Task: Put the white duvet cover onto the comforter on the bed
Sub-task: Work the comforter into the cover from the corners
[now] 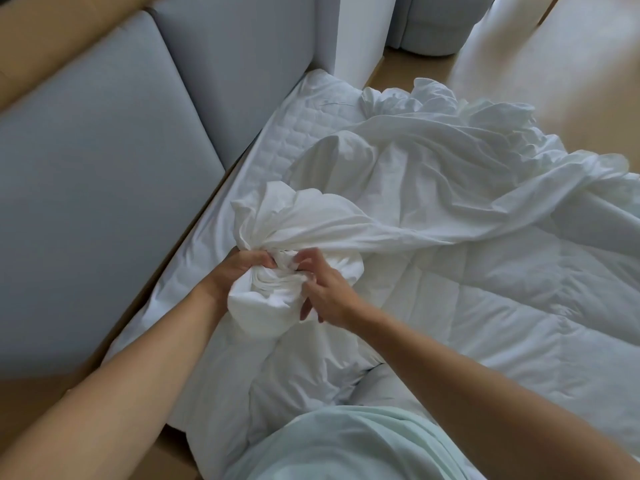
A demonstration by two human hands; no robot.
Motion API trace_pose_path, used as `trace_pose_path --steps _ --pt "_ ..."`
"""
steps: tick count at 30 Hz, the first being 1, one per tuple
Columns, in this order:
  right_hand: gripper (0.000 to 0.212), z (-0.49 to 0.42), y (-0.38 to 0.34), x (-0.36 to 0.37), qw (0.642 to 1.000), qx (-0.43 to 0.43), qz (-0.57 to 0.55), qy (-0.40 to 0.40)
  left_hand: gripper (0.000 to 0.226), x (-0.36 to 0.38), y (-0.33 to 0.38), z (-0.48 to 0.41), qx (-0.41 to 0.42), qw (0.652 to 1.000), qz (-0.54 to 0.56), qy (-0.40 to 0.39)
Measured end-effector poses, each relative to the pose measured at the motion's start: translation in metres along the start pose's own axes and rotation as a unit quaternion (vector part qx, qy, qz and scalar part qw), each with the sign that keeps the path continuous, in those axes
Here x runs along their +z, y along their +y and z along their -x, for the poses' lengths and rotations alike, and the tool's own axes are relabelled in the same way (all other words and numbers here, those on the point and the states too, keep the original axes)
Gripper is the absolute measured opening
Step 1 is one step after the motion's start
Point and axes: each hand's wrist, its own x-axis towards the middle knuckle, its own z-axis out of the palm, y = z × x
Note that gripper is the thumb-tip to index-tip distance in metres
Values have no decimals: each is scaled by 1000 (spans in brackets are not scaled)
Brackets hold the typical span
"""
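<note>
Head camera looks down on 2 bare hands working a tight bunch of the thin, wrinkled white duvet cover (415, 174) just out from the grey padded headboard (104, 168). The left hand (242, 268), on the headboard side of the bunch, has its fingers curled round the gathered neck of cloth and grips it firmly. The right hand (325, 292), on the side away from the headboard, pinches into the folds with bent fingers, thumb under the bundle. From this bunch the cover trails away from the headboard in a long loose heap lying across the bed (298, 133). The thick white quilted comforter (502, 323) lies flat farther from the headboard, most of it uncovered, with a rumpled end running under the hands. The step looks like seating 1 comforter corner into a corner of the cover and clamping both layers together through the cloth. Whether the corner is really inside the bunch cannot be told, as the folds hide it. Little of the task seems done. The next move calls for a firm hold on this corner while the matching corner along the headboard is found. The heaped cover would then be drawn down over the bare quilting without letting the slippery cloth slide off.
</note>
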Motion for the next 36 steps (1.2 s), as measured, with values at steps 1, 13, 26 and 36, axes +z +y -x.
trace_pose_path --steps 1,13,26,36 --pt "25 -3 -4 -2 996 43 -77 27 57 0 0 -1 0 1000 3 -8" --pt "18 -12 -7 -12 976 -30 44 213 55 3 -6 -3 -23 991 97 -84" --pt "44 -43 -20 30 996 42 -48 60 65 -59 35 -12 49 969 -234 -68" --pt "15 -16 29 187 949 -79 301 52 73 -125 -13 -31 35 957 -276 -86"
